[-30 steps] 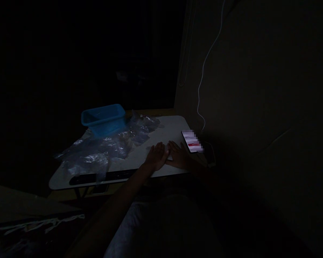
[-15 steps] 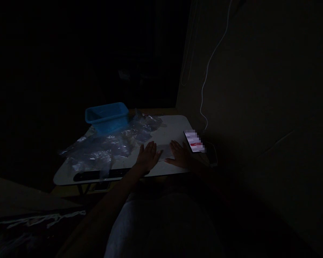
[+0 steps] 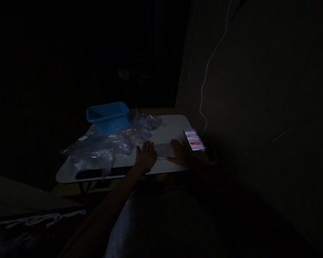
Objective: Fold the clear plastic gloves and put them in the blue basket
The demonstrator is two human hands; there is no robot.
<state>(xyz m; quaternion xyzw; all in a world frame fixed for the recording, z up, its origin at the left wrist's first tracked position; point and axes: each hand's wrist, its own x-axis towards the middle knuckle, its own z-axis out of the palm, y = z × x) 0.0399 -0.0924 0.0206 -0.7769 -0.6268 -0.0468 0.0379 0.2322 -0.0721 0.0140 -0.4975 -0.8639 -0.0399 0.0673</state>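
Note:
A flat, clear plastic bag or sheet (image 3: 163, 151) lies on the white folding table (image 3: 172, 123) between my hands. My left hand (image 3: 146, 156) rests palm down at its left edge, fingers extended. On its right side, my right hand (image 3: 181, 153) lies flat with the thumb spread toward the plastic. Neither hand grips anything. Left of my left hand spreads a heap of crumpled clear plastic bags (image 3: 97, 148). The dim light hides the plastic's finer details.
A blue plastic basket (image 3: 110, 120) stands at the table's back left, behind the heap. A lit phone (image 3: 194, 140) lies at the right edge beside my right hand. A white cable (image 3: 206, 71) hangs along the wall at the right. A dark slot (image 3: 104, 173) runs along the front edge.
My left hand has slid slightly left, to the edge of the flat plastic, and its thumb has drawn in. My right hand has stayed nearly in place.

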